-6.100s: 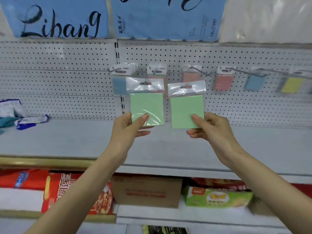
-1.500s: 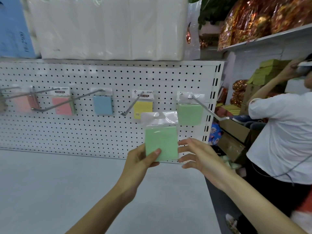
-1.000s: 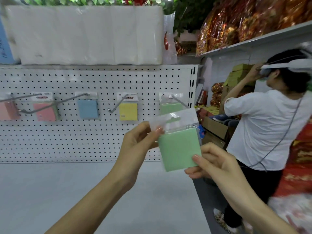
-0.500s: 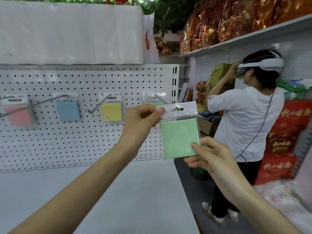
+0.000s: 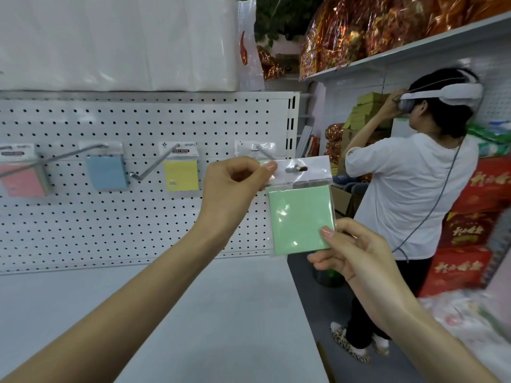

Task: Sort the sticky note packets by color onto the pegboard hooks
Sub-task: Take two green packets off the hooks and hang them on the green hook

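Pegboard (image 5: pixel 138 217), white and dotted with holes, fills the left half of the view above a pale grey shelf (image 5: pixel 207 313). A big white wrapped bundle (image 5: pixel 110 37) sits on top of the board. To the right a person in a white shirt (image 5: pixel 409 194) stands with their back turned, wearing a white headset (image 5: pixel 442 96), beside stacked red cartons (image 5: pixel 486 194). Shiny red-gold bags (image 5: pixel 373 26) crowd an upper shelf (image 5: pixel 414 42).

The left hand (image 5: pixel 229 189), reaching in from below, has its fingers (image 5: pixel 237 172) curled. They pinch the left end of the clear header of a green packet (image 5: pixel 300 219) against the thumb. The right hand (image 5: pixel 356 255) pinches the packet's lower right corner, thumb on the front and fingers (image 5: pixel 326 261) curled behind. The packet hangs upright between the two hands, in the air in front of the pegboard's right-hand edge, well above the grey shelf.

Along the board hang a pink packet (image 5: pixel 22 179), a blue packet (image 5: pixel 106 172) and a yellow packet (image 5: pixel 181 174) in a row. The rightmost hook (image 5: pixel 265 152) juts out just behind the held packet's header, and another clear header (image 5: pixel 246 146) hangs at its base. The hang hole (image 5: pixel 296 169) in the held header lies near that hook's tip, but I cannot tell whether the tip has entered it.
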`<state>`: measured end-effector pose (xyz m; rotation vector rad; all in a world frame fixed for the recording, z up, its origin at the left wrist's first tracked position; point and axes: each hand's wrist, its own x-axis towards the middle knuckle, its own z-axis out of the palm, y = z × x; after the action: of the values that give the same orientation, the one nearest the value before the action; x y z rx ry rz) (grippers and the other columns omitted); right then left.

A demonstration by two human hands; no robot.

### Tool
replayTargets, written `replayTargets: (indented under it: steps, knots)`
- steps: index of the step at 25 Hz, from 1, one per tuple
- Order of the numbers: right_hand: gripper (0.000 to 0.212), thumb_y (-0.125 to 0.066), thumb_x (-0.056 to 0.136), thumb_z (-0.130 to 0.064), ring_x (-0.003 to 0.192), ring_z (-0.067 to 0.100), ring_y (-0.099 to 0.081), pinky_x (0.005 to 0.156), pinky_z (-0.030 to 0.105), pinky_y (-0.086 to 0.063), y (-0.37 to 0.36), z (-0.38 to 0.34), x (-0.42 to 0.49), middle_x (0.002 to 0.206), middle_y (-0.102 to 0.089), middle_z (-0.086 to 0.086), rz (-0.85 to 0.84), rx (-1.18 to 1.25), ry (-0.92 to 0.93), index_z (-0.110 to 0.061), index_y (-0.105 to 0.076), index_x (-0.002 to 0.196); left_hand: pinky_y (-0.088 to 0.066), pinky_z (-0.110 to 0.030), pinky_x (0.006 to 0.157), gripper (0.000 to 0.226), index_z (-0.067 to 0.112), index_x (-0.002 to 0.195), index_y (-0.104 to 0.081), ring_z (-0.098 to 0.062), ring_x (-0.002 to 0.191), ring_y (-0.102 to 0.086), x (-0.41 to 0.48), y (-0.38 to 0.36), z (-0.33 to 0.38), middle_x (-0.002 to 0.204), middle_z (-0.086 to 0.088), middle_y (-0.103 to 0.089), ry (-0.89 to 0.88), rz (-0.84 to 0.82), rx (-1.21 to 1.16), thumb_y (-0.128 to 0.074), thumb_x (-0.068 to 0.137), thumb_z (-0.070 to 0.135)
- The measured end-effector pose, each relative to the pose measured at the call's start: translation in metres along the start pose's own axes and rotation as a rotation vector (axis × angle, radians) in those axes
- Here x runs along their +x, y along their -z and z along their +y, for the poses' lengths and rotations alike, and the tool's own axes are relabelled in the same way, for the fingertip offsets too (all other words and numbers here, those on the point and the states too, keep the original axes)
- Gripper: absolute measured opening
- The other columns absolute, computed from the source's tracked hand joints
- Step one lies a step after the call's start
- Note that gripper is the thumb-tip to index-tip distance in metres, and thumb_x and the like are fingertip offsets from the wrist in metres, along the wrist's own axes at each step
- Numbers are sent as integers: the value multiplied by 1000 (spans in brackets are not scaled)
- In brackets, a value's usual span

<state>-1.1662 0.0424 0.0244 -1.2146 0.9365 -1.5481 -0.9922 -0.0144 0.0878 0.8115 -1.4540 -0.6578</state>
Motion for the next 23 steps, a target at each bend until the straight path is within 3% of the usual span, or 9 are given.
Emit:
replayTargets:
  steps: [4, 10, 12, 14, 17, 20, 23]
  knots:
    - [29, -63, 75, -19, 59, 23, -69, 52, 22, -54, 0, 4, 10, 80, -71, 19, -14, -7, -2, 1, -62, 95, -47, -14, 62, 28, 17, 56, -62, -6, 59, -56, 6, -1, -7, 52, 11, -59, -24, 14, -16, -68, 84, 16]
    - [20, -62, 87, -11, 59, 23, -68, 54, 26, -56, -8, 27, 50, 85, -69, 24, 41, -58, -54, 4, -61, 99, -45, -17, 64, 27, 8, 61, -63, -5, 57, -52, 37, 6, -40, 57, 4, -57, 34, 0, 77, -66, 86, 18]
    - [14, -62, 88, -10, 58, 22, -69, 55, 26, -57, -19, 35, 81, 77, -68, 16, 65, -74, -63, 1, -60, 96, -42, -22, 67, 25, 4, 69, -66, -9, 62, -49, 62, 11, -59, 65, -2, -57, 71, 15, 119, -64, 87, 22]
    - [8, -63, 89, -11, 57, 20, -69, 54, 25, -57, -31, 43, 115, 71, -68, 6, 101, -88, -77, -3, -61, 91, -42, -24, 72, 21, 9, 91, -68, -10, 71, -52, 84, 15, -76, 80, 0, -61, 85, 61, 201, -63, 88, 29]
    - [12, -63, 89, -11, 54, 18, -69, 51, 23, -56, -44, 54, 159, 78, -68, 12, 128, -132, -111, -1, -61, 94, -45, -29, 83, 47, 23, 130, -46, -14, 101, -53, 96, 26, -102, 120, -1, -51, -83, 109, 569, -58, 88, 41]
    - [7, -63, 90, -10, 50, 15, -68, 49, 23, -56, -47, 63, 186, 82, -65, 12, 157, -132, -149, -8, -59, 84, -40, -41, 95, 57, 27, 142, -33, -25, 119, -45, 97, 38, -125, 142, -10, -36, -347, -63, 1085, -41, 91, 52]
    - [11, -61, 91, -10, 50, 14, -67, 50, 23, -56, -47, 72, 201, 89, -63, 9, 160, -169, -142, -15, -58, 82, -31, -44, 101, 64, 32, 147, -25, -32, 127, -37, 103, 42, -138, 151, -15, -24, -357, -240, 1329, -20, 89, 60]
